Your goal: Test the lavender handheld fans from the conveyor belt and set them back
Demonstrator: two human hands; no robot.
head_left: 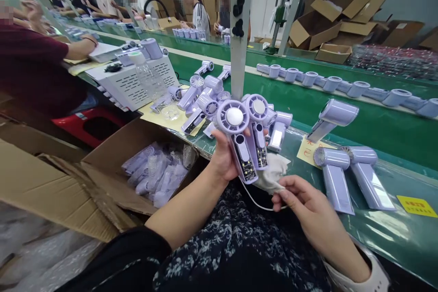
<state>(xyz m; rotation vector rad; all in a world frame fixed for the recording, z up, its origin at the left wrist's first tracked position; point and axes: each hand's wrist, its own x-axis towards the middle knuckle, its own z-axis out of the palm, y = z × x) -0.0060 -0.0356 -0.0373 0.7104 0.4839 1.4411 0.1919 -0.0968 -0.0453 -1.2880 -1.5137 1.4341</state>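
My left hand [222,157] is closed around two lavender handheld fans, held upright over the near edge of the bench. The nearer fan [234,117] has a round grilled head and an uncovered handle showing a circuit board. Just behind it, the second fan [257,107] shows a board in its handle too. With thumb and fingers, my right hand [301,198] pinches the edge of a crumpled whitish cloth [272,173]. A thin white cable [255,203] hangs in a loop below the fans; where it ends is hidden.
Several more fans [205,96] are heaped behind my left hand. Fans [337,182] lie on the right, near a yellow label [417,206]. A carton [112,146] of bagged parts stands at left. A metal post [237,64] rises ahead. A row of fans [331,84] lines the green conveyor. Co-workers sit beyond.
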